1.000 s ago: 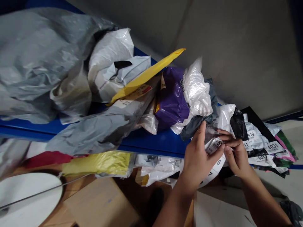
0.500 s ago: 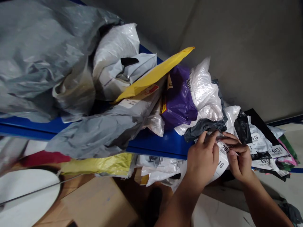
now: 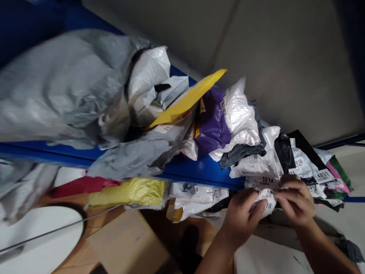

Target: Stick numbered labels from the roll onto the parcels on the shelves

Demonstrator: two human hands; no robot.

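My left hand (image 3: pixel 241 213) is closed around white printed labels (image 3: pixel 267 201), which look like a small curled bunch or roll with partly readable black numbers. At their right edge, my right hand (image 3: pixel 298 199) pinches with thumb and fingertips. Just beyond the fingers, a white label marked 5014 (image 3: pixel 266 180) lies at the shelf's edge among white plastic mailers. A white mailer (image 3: pixel 251 165) rests behind it. To the right, another label, marked 4031 (image 3: pixel 324 175), is on a black package.
On the blue shelf (image 3: pixel 199 169) stand a purple mailer (image 3: pixel 213 121), a yellow envelope (image 3: pixel 189 99) and large grey bags (image 3: pixel 71 83). Below are a yellow package (image 3: pixel 139 192), a cardboard box (image 3: pixel 131 239) and a round white surface (image 3: pixel 37 239). A grey wall (image 3: pixel 285 68) rises behind.
Both hands have drawn back from the shelf toward me with the labels, uncovering the 5014 label and the white mailer. The labels now look more curled. The view has shifted slightly.
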